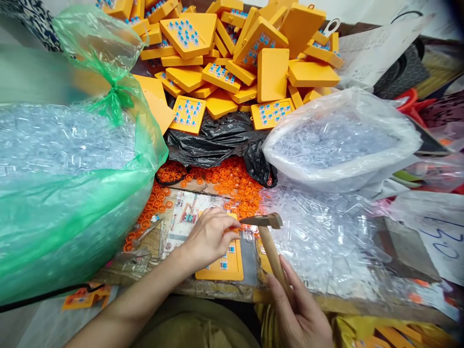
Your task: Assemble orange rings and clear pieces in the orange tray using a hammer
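My right hand (pixel 302 311) grips the wooden handle of a small hammer (pixel 272 249), tilted with its metal head up. My left hand (pixel 212 237) is above a yellow plastic tray-like case (pixel 219 273) lying flat at the bench's front edge. Its thumb and forefinger are drawn together close by the hammer head's pointed end; whether they touch it or pinch a small part I cannot tell. Small blue-and-clear pieces sit in the case, partly hidden under that hand. Orange rings (pixel 237 183) and a heap of clear plastic pieces (pixel 326 237) lie around it.
Many similar yellow cases (pixel 273 75) are piled at the back above a black plastic bag (pixel 213 137). A large green bag (pixel 83 208) of clear pieces bulges at left. A white bag (pixel 337 166) of clear pieces stands at right, near a handwritten sheet (pixel 440 237).
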Demonstrator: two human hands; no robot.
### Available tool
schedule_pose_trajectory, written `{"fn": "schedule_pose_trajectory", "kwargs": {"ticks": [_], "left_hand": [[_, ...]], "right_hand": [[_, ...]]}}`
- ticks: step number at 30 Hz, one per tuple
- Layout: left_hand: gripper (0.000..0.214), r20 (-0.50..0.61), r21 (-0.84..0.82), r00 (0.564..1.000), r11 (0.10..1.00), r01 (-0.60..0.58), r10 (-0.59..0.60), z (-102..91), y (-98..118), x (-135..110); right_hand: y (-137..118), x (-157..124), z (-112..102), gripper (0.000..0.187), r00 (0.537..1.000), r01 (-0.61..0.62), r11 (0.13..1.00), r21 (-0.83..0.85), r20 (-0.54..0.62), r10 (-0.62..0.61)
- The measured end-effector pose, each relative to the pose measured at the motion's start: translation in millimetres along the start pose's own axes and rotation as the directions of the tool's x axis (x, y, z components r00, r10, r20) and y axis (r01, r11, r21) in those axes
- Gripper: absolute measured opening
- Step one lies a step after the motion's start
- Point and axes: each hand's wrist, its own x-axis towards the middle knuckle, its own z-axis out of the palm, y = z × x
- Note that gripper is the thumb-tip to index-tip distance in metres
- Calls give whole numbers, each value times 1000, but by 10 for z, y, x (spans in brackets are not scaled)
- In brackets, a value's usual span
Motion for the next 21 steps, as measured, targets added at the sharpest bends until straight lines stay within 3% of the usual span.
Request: {"fn": "schedule_pose_trajectory", "kwargs": {"ticks": [4,8,11,15,19,21], "left_hand": [[10,-26,61,999,997,-36,37,162,-98,-13],[12,-42,81,999,997,-15,18,177,-138,-20],[12,-39,90,999,996,16,-12,167,-114,-19],[9,-33,88,998,994,65,-62,178,-88,-16],[9,-30,72,996,993,90,-88,116,-86,4],[14,-26,48,996,995,90,-89,44,-109,64]], "right_hand": [[-7,20,-19,42,991,132,991,-22,13,-131],[-40,62,-34,47,964,258,959,-118,105,-246],[-71,87,-54,50,962,256,956,-145,136,-237],[-109,92,-80,48,970,243,964,-107,50,-239],[-95,88,-79,39,965,207,973,-104,186,-185],[-62,83,-68,37,982,142,987,-77,134,-131]]}}
